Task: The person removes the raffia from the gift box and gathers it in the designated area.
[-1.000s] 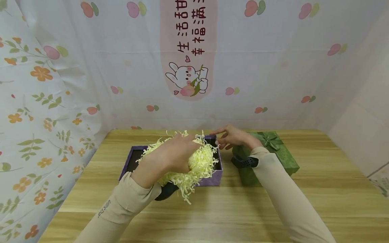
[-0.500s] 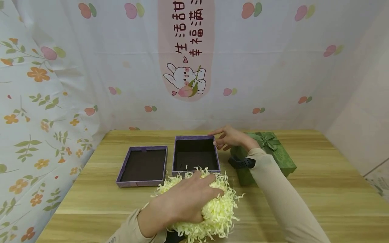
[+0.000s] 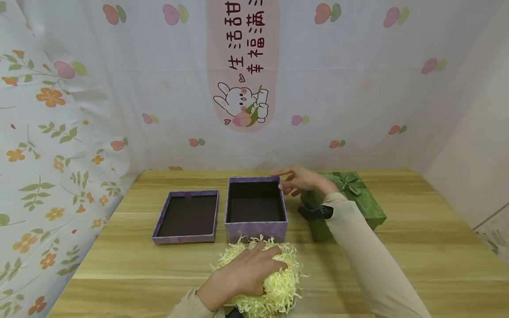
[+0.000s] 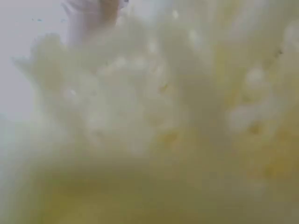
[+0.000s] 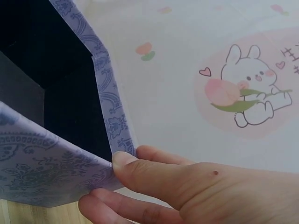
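Note:
My left hand [image 3: 248, 269] lies over a big clump of pale yellow shredded paper [image 3: 283, 287] on the table's near side, its fingers curled into the strands. In the left wrist view the shredded paper [image 4: 140, 102] fills most of the picture, blurred. Just beyond the clump stands an uncovered purple patterned box [image 3: 256, 230] with a black inside and nothing in it. My right hand [image 3: 304, 180] holds this box at its far right corner. The right wrist view has the thumb of that hand [image 5: 201, 186] at the rim corner and fingers around the outside of the box.
To the left of the box lies a purple lid [image 3: 187, 216], its black inside facing up. A green box [image 3: 370, 205] with a ribbon bow sits at the right, partly behind my right wrist. Printed cloth [image 3: 167, 88] hangs behind the wooden table [image 3: 131, 274].
My left hand has brought the shredded paper from over the purple box toward me and down to the table's near side. The right hand stays at the box corner.

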`<state>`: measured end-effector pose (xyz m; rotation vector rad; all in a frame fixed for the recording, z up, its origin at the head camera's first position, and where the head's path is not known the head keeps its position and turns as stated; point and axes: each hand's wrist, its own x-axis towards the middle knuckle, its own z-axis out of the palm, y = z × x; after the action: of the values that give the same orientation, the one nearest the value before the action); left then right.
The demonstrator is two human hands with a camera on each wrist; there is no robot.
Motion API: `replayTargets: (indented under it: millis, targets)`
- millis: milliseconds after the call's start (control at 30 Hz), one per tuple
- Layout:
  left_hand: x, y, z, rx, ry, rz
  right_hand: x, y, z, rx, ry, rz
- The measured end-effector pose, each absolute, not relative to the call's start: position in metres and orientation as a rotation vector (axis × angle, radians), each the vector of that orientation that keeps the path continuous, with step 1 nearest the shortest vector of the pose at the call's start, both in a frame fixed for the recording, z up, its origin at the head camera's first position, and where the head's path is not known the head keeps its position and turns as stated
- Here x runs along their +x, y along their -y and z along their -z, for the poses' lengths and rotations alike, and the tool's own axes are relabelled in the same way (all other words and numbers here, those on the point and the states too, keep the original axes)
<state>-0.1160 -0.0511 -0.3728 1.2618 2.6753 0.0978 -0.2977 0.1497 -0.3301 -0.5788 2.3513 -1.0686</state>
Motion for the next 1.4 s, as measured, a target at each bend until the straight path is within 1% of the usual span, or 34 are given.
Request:
replayTargets:
  millis: [133,367,733,900,1000,1100,1233,1333,1400]
  targets:
    - [-0.121,0.053,0.379,1.223,-2.673,-0.140,-0.299,-0.151,0.325,-0.603,-2.363,1.063]
    - [-0.124,0.055,0.376,1.152,-2.691,-0.146,-0.300,-0.153,0.319,-0.639,-2.380,1.045]
    - [-0.121,0.055,0.378,1.146,-2.694,-0.175,-0.296,-0.156,0.322,-0.677,-2.407,1.025]
    - [-0.123,0.061,0.371,1.173,-2.617,-0.336,-0.288,-0.153,0.322,-0.750,-2.554,0.918]
    - [-0.123,0.068,0.363,1.216,-2.585,-0.434,-0.278,-0.157,0.318,-0.777,-2.653,0.871]
    - [-0.121,0.076,0.352,1.251,-2.577,-0.494,-0.265,-0.172,0.308,-0.833,-2.708,0.927]
    - [-0.116,0.089,0.337,1.283,-2.571,-0.646,-0.242,-0.211,0.296,-0.827,-2.761,1.073]
    - [-0.112,0.096,0.328,1.295,-2.581,-0.788,-0.222,-0.247,0.300,-0.759,-2.836,1.191]
    - [-0.109,0.098,0.323,1.235,-2.588,-0.869,-0.209,-0.268,0.310,-0.723,-2.926,1.316]
